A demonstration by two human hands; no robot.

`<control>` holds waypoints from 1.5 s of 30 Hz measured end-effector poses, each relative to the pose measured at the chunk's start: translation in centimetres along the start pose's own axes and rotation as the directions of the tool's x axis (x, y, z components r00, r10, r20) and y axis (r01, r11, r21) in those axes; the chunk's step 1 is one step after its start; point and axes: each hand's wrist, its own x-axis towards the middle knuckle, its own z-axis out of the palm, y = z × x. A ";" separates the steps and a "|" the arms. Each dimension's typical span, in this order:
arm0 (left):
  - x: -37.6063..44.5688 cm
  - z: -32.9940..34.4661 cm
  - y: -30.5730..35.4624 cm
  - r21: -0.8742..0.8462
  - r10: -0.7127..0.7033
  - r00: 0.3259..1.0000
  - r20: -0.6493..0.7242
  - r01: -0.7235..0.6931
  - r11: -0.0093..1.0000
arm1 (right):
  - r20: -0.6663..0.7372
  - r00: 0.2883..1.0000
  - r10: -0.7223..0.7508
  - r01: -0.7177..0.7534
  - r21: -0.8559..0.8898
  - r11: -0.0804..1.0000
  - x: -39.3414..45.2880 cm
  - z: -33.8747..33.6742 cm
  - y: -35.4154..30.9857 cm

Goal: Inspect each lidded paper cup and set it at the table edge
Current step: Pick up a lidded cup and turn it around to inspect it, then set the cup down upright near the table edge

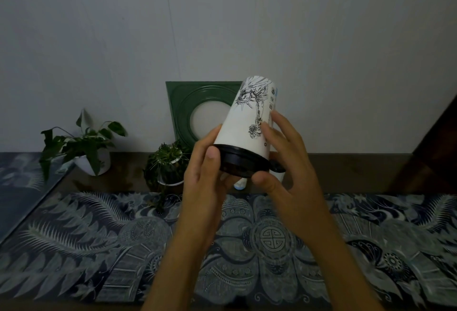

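Note:
A white paper cup (243, 122) with a black line drawing and a black lid (241, 162) is held above the table, upside down and tilted, its lid toward me. My left hand (205, 169) grips the lid's left side with thumb on the rim. My right hand (284, 159) holds the cup's right side, fingers on the wall and thumb under the lid. Another white cup (241, 184) shows only as a small part behind and below the hands.
A patterned blue-grey runner (99, 249) covers the brown table (346, 172). Two potted plants (81, 147) (168, 164) stand at the back left and centre. A green square frame (193, 110) leans on the wall. Dark furniture (435, 150) rises at right.

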 end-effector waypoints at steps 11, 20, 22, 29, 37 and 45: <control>-0.4 -1.5 -1.4 0.025 -0.055 0.997 0.054 0.054 0.998 | -0.069 0.983 0.169 -0.150 0.221 0.964 -1.5 0.4 1.1; -1.1 -3.5 -4.0 0.030 -0.060 0.995 -0.076 0.063 0.998 | -0.119 0.946 0.300 -0.240 0.363 0.900 -2.7 2.2 2.3; -1.5 -4.3 -4.7 0.071 -0.079 0.991 -0.111 0.087 0.994 | -0.116 0.934 0.339 -0.275 0.373 0.886 -3.2 3.0 3.1; -4.5 -8.1 -7.5 0.157 -0.222 0.936 -0.275 0.271 0.950 | 0.017 0.859 0.511 -0.485 0.343 0.804 -6.2 6.5 6.3; -10.2 -13.2 -8.9 0.148 -0.347 0.825 -0.446 0.451 0.880 | 0.277 0.640 0.717 -0.759 0.370 0.535 -10.8 11.1 7.4; -16.6 -18.2 -10.1 0.113 -0.416 0.698 -0.583 0.576 0.809 | 0.431 0.483 0.762 -0.874 0.285 0.393 -16.3 15.8 8.4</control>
